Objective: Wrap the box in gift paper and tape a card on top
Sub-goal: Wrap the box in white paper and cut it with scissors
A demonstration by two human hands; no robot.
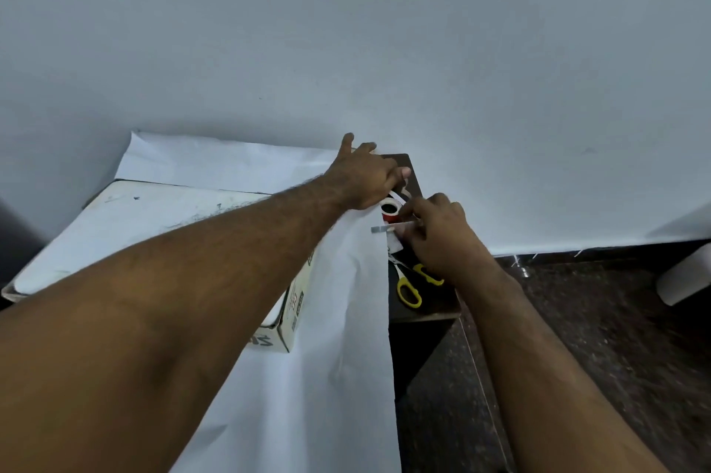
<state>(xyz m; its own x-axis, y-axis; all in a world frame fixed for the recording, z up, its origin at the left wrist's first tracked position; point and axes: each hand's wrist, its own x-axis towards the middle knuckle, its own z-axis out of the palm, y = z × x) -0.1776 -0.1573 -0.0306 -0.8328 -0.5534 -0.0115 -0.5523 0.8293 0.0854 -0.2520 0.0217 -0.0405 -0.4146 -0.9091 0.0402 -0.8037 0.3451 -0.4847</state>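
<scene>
My left hand (365,174) reaches across the sheet of white gift paper (338,376) to its far right corner, near the wall (346,30). Its fingers lie spread and fairly straight, pressing down on the paper's edge and the dark tabletop (413,180) just beyond; this grip is open, holding nothing.

My right hand (442,234) sits just beside it, fingers curled. It pinches a short strip of tape (381,229) that juts out to the left from the fingertips. The red-cored tape roll (390,211) stands between the two hands, touching or nearly touching both; whether the strip is still joined to the roll cannot be told.

The box (290,313) lies on the gift paper, mostly hidden beneath my left forearm; only its near right corner and a printed side show. The paper runs under it, spreads toward me over the tabletop's front edge, and rises against the wall at the back.

Yellow-handled scissors (409,289) rest on the bare tabletop strip right of the paper, just below my right hand, blades partly hidden by it. A small white piece (394,243) lies under that hand; what it is cannot be told. Dark speckled floor (596,338) shows at right.
</scene>
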